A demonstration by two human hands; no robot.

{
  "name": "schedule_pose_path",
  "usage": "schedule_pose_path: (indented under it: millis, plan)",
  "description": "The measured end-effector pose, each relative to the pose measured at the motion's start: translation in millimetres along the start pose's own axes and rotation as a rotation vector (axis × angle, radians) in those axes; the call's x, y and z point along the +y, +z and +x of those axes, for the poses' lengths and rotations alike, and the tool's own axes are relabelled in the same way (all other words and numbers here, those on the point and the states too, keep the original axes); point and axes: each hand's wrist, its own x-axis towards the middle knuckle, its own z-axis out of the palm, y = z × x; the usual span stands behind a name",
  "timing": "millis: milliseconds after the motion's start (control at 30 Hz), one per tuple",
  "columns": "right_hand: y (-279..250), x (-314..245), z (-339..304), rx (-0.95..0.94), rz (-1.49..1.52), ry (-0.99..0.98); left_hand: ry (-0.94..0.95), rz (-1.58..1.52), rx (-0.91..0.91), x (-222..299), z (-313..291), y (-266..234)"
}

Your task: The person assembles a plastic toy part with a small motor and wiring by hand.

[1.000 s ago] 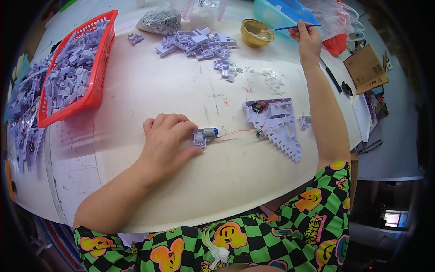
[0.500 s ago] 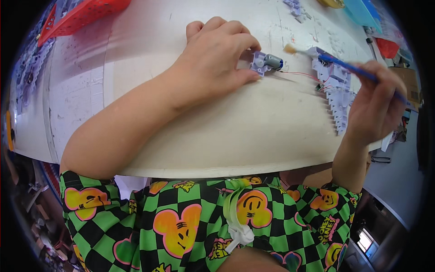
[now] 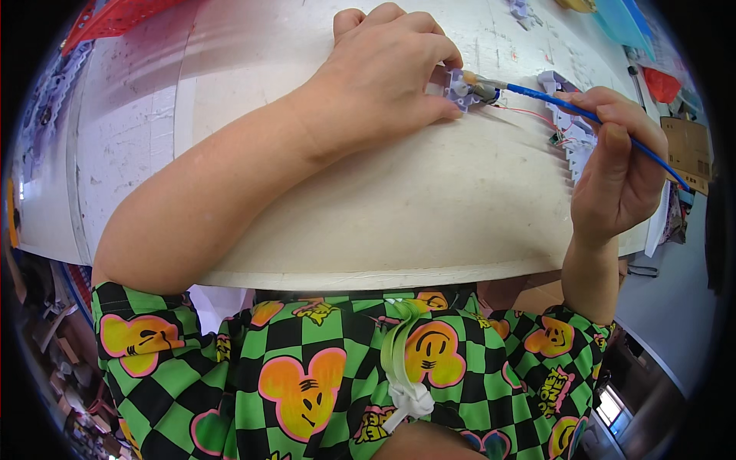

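Observation:
Between thumb and fingers, my left hand grips a small pale lilac plastic gear housing. A small silver motor sits in the housing's right side, partly behind the brush tip. My right hand holds a thin blue paintbrush like a pen, its tan bristles over the housing and seemingly touching it. Thin red wires run from the motor toward a row of lilac toothed plastic parts, which my right hand partly covers. A small green circuit piece lies by those parts.
A red perforated basket stands at the far left, with lilac parts below it. At the far right are a blue tray, a few lilac pieces and a red item. A cardboard box stands beyond the white table's right edge.
The paintbrush has swung left, from above the toothed parts onto the gear housing. My left hand and the housing have shifted slightly away and to the right.

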Motion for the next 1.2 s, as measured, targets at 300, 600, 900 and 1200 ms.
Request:
schedule_pose_path:
  millis: [300, 600, 900, 1200]
  plan:
    - [3.1, 4.1, -3.4, -0.008, -0.011, 0.043, -0.011, 0.010, -0.025, 14.2, -4.4, -10.4]
    - [-11.7, -3.0, -2.7, 0.006, -0.070, 0.071, -0.014, 0.024, -0.019, 14.4, -6.2, -10.1]
    - [-6.7, -6.3, -6.7, -0.089, -0.122, 0.184, -0.002, 0.039, 0.037, 1.2, 1.4, 6.1]
    - [-8.1, -7.3, -6.9, -0.073, -0.047, 0.121, -0.003, 0.079, 0.023, 18.8, -4.6, -7.7]
